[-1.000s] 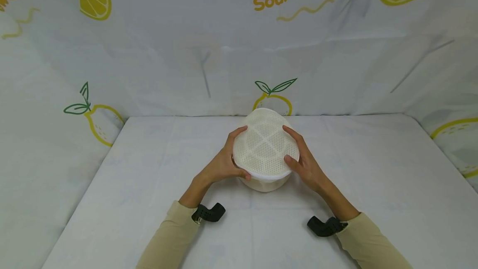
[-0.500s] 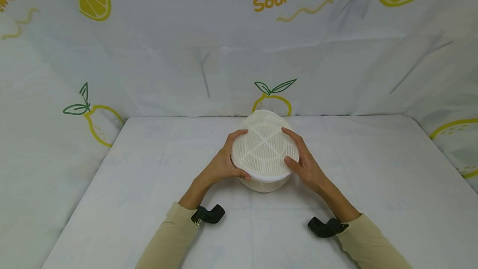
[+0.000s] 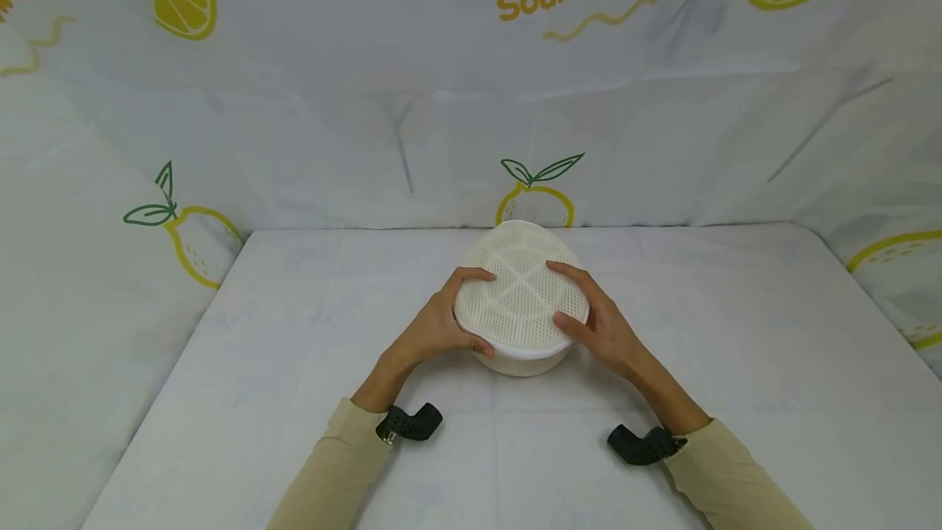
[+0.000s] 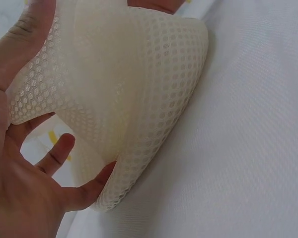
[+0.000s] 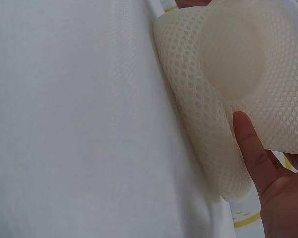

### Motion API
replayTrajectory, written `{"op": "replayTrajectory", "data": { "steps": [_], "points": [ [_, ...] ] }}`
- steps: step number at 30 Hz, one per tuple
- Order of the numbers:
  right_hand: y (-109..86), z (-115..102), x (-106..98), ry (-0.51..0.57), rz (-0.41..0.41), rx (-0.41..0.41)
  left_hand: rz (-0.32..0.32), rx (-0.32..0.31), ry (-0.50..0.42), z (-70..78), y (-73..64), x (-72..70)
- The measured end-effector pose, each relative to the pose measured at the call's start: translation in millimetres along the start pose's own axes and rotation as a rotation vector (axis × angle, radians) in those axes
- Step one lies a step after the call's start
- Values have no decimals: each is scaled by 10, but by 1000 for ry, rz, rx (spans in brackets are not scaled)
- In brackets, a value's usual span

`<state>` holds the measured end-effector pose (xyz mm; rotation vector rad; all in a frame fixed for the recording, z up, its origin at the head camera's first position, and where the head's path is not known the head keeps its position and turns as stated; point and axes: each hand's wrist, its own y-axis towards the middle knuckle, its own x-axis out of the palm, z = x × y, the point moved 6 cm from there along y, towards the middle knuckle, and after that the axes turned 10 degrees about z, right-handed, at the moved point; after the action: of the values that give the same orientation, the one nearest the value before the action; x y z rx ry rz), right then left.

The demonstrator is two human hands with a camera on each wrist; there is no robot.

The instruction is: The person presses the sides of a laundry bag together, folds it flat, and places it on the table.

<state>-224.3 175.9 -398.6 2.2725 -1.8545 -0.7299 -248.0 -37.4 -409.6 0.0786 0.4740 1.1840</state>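
Observation:
A round cream-white mesh laundry bag stands on the covered table, its flat top face tilted toward me. White stitched bands cross that face and a white edge rings it. My left hand holds the bag from the left, fingers over the rim and thumb at the front edge. On the opposite side my right hand grips it, with index finger and thumb on the top face. In both wrist views the soft mesh bulges and folds between the hands. Other fingers are partly hidden behind the bag.
A white cloth covers the table. Behind it hangs a white curtain printed with lemons and lettering, and the table's back edge runs close behind the bag. A black camera mount is strapped to each wrist.
The bag's top has sunk slightly and come a little toward me. Fingers of both hands have slid farther inward over the top face. The forearms stay nearly still.

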Motion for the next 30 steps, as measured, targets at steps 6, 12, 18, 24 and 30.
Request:
{"op": "replayTrajectory", "data": {
  "steps": [6,12,18,24,30],
  "points": [
    [-7,25,10,-20,5,12,-14,-33,40,-15,-4,-20],
    [-18,51,15,-56,15,10,-19,-66,76,-36,-10,-30],
    [-23,67,21,-70,15,14,-17,-49,80,-47,-10,-37],
    [-15,89,19,-60,23,15,-1,-54,95,-51,-12,-52],
    [-14,100,21,-42,20,35,-1,-49,105,-57,-12,-60]
  ]
}}
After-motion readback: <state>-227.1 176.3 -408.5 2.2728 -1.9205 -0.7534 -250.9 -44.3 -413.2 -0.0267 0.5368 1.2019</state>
